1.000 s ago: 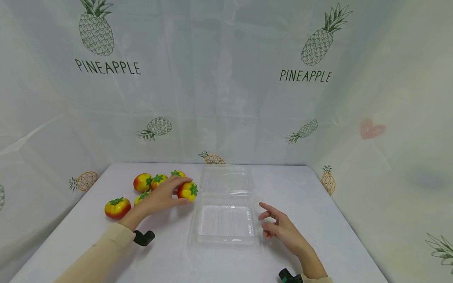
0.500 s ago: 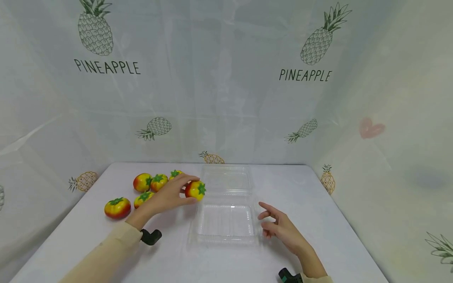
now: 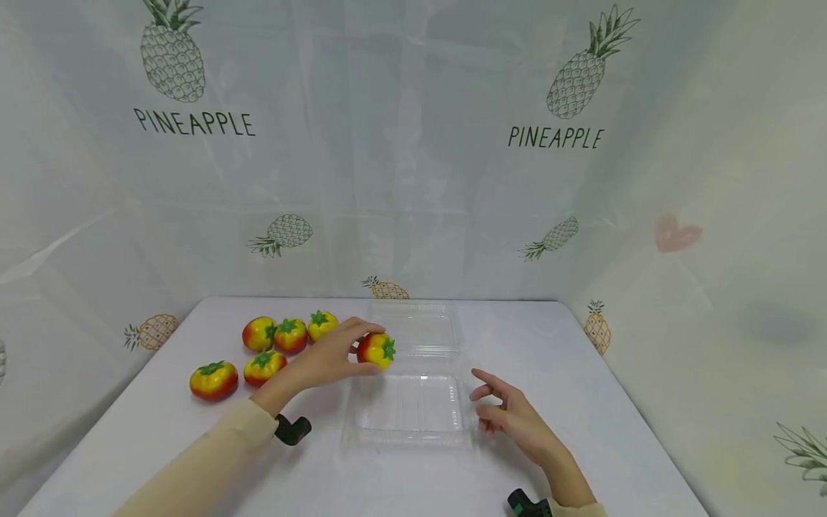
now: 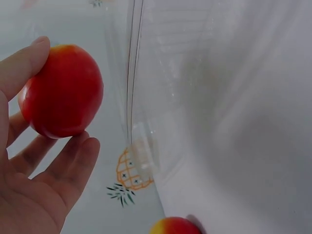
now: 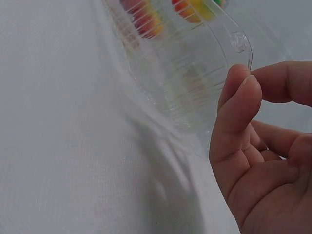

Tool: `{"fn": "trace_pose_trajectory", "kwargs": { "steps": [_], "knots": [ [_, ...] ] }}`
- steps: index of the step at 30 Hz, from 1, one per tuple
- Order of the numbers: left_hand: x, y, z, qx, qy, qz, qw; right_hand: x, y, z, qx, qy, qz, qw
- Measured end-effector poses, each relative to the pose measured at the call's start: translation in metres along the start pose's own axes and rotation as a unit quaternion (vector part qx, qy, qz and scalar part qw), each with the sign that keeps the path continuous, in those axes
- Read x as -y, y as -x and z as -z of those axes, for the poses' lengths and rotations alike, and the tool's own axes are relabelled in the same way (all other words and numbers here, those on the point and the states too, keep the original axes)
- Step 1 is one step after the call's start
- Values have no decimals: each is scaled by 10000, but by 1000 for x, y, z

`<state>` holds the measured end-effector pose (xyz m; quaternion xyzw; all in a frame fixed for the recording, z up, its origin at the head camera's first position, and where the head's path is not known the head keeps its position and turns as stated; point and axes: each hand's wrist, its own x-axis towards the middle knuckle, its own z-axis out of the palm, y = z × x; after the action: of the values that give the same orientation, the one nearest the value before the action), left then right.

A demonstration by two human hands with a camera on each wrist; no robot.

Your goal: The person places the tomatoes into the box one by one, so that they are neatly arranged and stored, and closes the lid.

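My left hand (image 3: 336, 359) grips a red and yellow persimmon (image 3: 377, 350) with a green leafy top, between thumb and fingers. In the left wrist view the persimmon (image 4: 63, 92) shows its smooth red underside. It hangs over the left side of a clear plastic clamshell box (image 3: 410, 436), which lies unfolded on the table with its lid (image 3: 413, 329) at the back. My right hand (image 3: 517, 420) hovers beside the box's right edge, fingers loosely bent, holding nothing. The right wrist view has the right hand (image 5: 263, 146) close to the clear box wall.
Several more persimmons sit on the left of the white table (image 3: 555, 373): one in front (image 3: 214, 380), one in the middle (image 3: 264, 368), and a back row including a persimmon (image 3: 321, 325). A pineapple-print curtain (image 3: 413, 179) stands behind the table and along its sides.
My left hand has moved to the right with the persimmon, from left of the box to over its left side. My right hand has stayed in place.
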<state>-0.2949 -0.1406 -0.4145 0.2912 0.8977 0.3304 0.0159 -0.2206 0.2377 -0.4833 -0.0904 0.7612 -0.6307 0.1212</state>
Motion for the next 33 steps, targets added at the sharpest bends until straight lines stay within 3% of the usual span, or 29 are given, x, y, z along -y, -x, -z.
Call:
{"fn": "trace_pose_trajectory", "kwargs": {
  "steps": [17,33],
  "knots": [
    [-33,-23,-17,176,-419,-391,9982,1,2,-1,74,-21,70,9999],
    [-54,-41,-36,351,-514,-302,9976,2,0,-1,12,13,-32,10000]
  ]
}}
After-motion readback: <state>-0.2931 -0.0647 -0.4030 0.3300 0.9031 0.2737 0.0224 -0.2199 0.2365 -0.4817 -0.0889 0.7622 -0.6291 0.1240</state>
